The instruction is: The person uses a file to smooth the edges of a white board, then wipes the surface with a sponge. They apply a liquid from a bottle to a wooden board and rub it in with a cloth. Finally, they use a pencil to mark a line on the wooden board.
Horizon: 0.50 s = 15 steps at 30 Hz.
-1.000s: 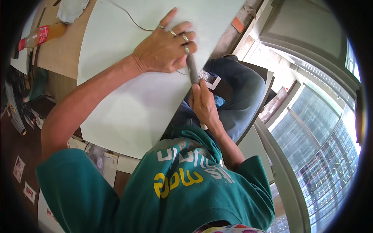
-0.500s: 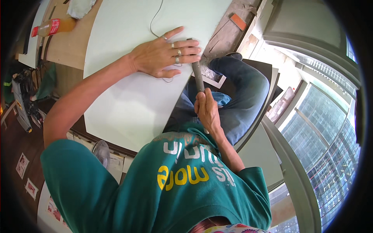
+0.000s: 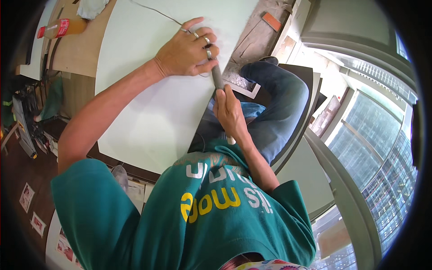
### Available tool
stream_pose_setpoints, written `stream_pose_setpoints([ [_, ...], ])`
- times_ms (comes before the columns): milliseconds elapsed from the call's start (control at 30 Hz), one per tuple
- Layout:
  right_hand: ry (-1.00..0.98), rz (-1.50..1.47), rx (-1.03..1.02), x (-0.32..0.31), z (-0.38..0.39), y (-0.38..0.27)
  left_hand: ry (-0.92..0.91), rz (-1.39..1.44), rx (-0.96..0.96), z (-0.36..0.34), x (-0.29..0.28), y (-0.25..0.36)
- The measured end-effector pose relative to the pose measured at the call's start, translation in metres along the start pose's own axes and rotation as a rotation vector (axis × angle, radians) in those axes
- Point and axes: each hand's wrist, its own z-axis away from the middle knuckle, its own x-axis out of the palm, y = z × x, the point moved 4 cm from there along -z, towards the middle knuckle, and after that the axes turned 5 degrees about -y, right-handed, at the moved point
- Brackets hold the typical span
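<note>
A large white panel (image 3: 144, 121) lies before me, its right edge slanting beside my legs. Along that edge runs a long grey file (image 3: 218, 77), a pale handle end showing below my right hand. My right hand (image 3: 231, 110) is closed round its near part. My left hand (image 3: 188, 50), with rings on several fingers, is closed at the far end, fingers curled and thumb against the file; the tip is hidden beneath them. A thin dark cord (image 3: 155, 11) runs over the panel to my left hand.
A bottle of orange drink (image 3: 63, 28) lies on a wooden board (image 3: 81, 51) at the far left, near a white crumpled bag (image 3: 91, 7). An orange block (image 3: 271, 21) rests on the dusty ledge at the far right. My bent leg (image 3: 283, 96) is beside the panel; windows stand at right.
Both hands and the file have shifted left and the file has drawn back toward me. My left fingers, earlier stretched flat over the file, are now curled around its far end.
</note>
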Motion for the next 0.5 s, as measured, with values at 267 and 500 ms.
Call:
stream_pose_setpoints([
  [267, -0.063, -0.293, 0.294, -0.019, 0.023, 0.011, -0.099, 0.019, 0.117, 0.014, -0.002, 0.008],
  [500, -0.107, -0.301, 0.401, 0.001, 0.048, 0.007, -0.139, 0.126, 0.144, 0.033, 0.005, 0.019],
])
